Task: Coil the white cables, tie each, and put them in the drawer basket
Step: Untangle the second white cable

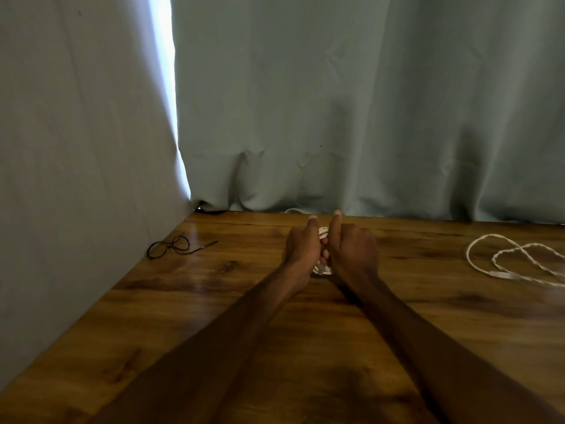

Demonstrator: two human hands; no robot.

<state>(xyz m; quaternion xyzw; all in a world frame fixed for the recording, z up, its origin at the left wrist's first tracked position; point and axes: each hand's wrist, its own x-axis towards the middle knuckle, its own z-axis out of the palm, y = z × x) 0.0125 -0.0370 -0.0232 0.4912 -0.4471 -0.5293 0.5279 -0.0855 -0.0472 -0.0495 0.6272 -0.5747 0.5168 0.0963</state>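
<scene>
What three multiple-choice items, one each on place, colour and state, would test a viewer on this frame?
1. Where does the loose white cable lie? A on the table's right side; B by the left wall; C in a basket.
2. What colour are the thin ties at left? A white; B black; C red.
3. The cable between the hands is: A coiled; B stretched straight; C lying untouched.
Answers: 1 A, it sprawls near the right edge; 2 B, dark loops on the wood; 3 A, left hand and right hand grip a tight white bundle.
</scene>
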